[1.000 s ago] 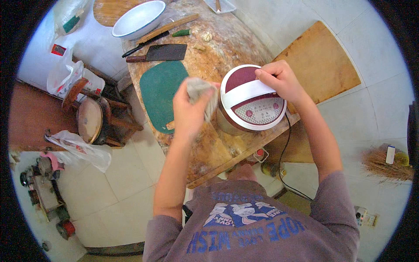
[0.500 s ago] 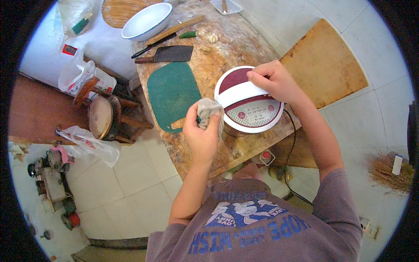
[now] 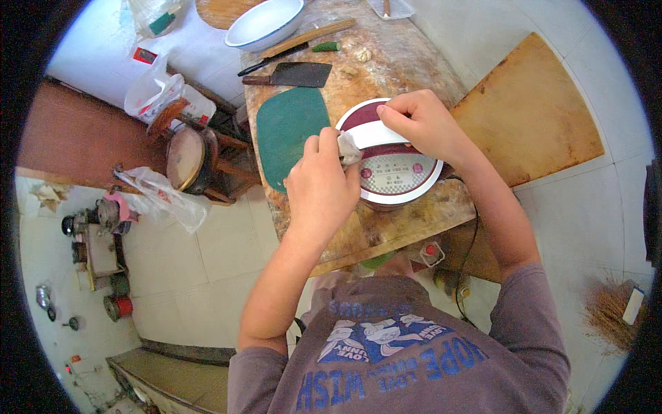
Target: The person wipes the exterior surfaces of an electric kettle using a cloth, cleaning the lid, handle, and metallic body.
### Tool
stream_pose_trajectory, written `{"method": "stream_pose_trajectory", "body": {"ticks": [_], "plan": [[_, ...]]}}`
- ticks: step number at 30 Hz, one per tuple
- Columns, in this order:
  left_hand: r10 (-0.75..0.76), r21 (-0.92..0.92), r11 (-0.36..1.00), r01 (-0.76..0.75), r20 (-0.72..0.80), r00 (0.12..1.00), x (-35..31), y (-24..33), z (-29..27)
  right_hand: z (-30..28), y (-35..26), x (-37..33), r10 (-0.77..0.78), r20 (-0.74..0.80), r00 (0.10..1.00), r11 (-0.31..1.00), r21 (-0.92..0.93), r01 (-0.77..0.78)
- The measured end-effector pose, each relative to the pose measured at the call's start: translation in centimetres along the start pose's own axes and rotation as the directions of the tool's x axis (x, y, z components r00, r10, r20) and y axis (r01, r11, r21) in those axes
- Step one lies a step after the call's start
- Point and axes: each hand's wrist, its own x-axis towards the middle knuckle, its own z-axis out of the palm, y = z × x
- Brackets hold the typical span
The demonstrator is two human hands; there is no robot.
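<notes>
Cooker (image 3: 393,172), round, maroon-and-white, frame centre on worktop (image 3: 407,55): right hand (image 3: 420,124) clamped on its white handle, steadying; left hand (image 3: 321,183) closed around cloth (image 3: 348,146), pressed to lid edge.

The rice cooker (image 3: 393,165) stood on the wooden table (image 3: 414,62) at the centre of the frame. The cutting mat (image 3: 289,131) lay just left of it on the same table. Above the mat lay the cleaver (image 3: 293,74), and above that the bowl (image 3: 265,21) at the upper edge. A wooden board (image 3: 531,103) lay to the right of the cooker. A stool (image 3: 189,159) stood left of the table, with a plastic bag (image 3: 165,196) below it.

The left hand (image 3: 321,183) sat at the cooker's left rim, touching a cloth (image 3: 347,147); the right hand (image 3: 424,124) rested on its lid.
</notes>
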Motion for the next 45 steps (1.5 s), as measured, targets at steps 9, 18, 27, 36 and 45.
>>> {"method": "stream_pose_trajectory", "body": {"ticks": [9, 18, 27, 36, 45], "plan": [[-0.315, 0.17, 0.93, 0.325, -0.082, 0.945, -2.5, -6.5, -4.5, -0.3, 0.0, 0.2, -0.034, 0.025, 0.999, 0.999, 0.012, 0.033], [0.078, -0.383, 0.899, -0.215, -0.341, 0.937, -3.3, 0.9, -0.6, -0.1, 0.7, 0.1, -0.099, -0.01, 0.995, 0.995, 0.002, 0.099], [0.213, 0.141, 0.962, -0.235, 0.156, 0.964, -3.5, 2.4, -1.4, 0.0, 0.9, -0.1, -0.1, -0.016, 0.995, 0.994, 0.052, 0.101], [0.09, 0.552, 0.775, -0.307, 0.385, 0.919, -0.9, 4.5, -1.3, 0.1, 0.6, 0.1, -0.124, -0.048, 0.991, 0.989, 0.081, 0.127], [-0.148, 0.625, 0.757, -0.19, 0.448, 0.882, -3.7, 1.4, -4.2, 0.0, 0.0, 0.1, -0.047, -0.016, 0.999, 0.999, 0.015, 0.047]]}}
